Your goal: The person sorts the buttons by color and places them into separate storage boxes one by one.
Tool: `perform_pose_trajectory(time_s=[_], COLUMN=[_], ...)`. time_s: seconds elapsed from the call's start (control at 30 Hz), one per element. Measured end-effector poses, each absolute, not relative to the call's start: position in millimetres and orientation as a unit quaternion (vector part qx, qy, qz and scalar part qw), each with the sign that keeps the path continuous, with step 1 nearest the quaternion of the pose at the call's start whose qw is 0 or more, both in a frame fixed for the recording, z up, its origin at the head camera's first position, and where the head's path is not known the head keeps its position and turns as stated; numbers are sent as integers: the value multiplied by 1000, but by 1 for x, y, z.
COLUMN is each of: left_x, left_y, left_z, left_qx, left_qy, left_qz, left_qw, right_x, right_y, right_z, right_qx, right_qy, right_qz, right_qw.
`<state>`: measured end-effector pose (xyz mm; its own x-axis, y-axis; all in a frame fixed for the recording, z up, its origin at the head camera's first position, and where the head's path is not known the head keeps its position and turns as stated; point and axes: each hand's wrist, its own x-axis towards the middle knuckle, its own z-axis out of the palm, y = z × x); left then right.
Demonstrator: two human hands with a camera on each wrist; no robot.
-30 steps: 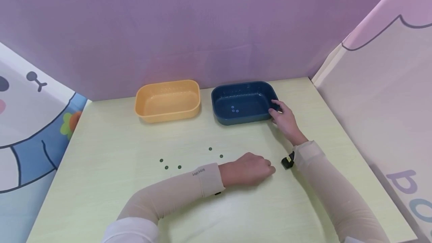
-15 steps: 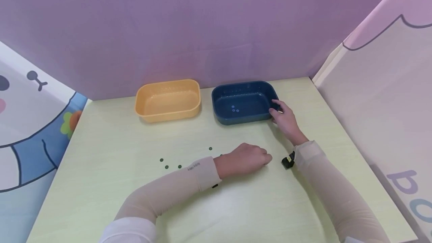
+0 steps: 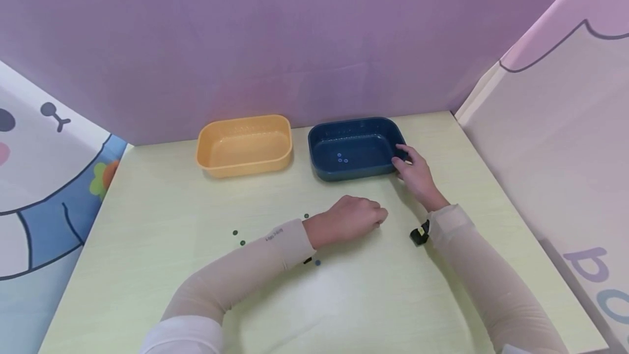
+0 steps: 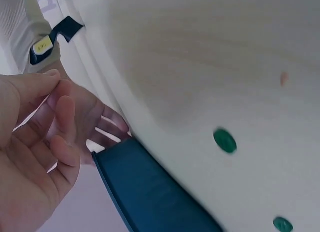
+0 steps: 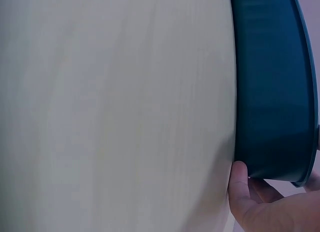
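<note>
In the head view, my left hand is over the table in front of the dark blue tray, fingers curled in. The left wrist view shows its thumb tip meeting the index fingertip; anything tiny between them is hidden. My right hand holds the tray's right end, and the right wrist view has its thumb against the outer wall. Several small blue discs lie inside the tray. Round green pieces, possibly buttons, are scattered near my left forearm. A small bluish disc lies below that wrist.
A yellow tray stands left of the blue one, against the purple backdrop. Printed cloth walls border the table on both sides. A black wrist device hangs at my right cuff.
My left hand has moved up and to the left, toward the blue tray. Its forearm now covers some green pieces, and a bluish disc has come into view. The right hand stays put.
</note>
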<state>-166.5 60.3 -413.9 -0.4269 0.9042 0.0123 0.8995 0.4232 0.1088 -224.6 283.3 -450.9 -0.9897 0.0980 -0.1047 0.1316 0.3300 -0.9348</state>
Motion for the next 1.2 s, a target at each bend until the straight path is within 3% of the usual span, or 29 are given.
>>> perform_pose_trajectory(time_s=[0.7,1.2], left_x=[-198,-214], left_y=[45,41], left_z=[-402,-399], left_qx=[486,460], left_qy=[869,881], left_qz=[95,110], left_qw=[20,-13], right_x=[-226,-226], right_y=[285,285], right_z=[-452,-452], right_qx=[69,68], right_qy=[814,810], right_qz=[-577,-582], right_qw=[10,11])
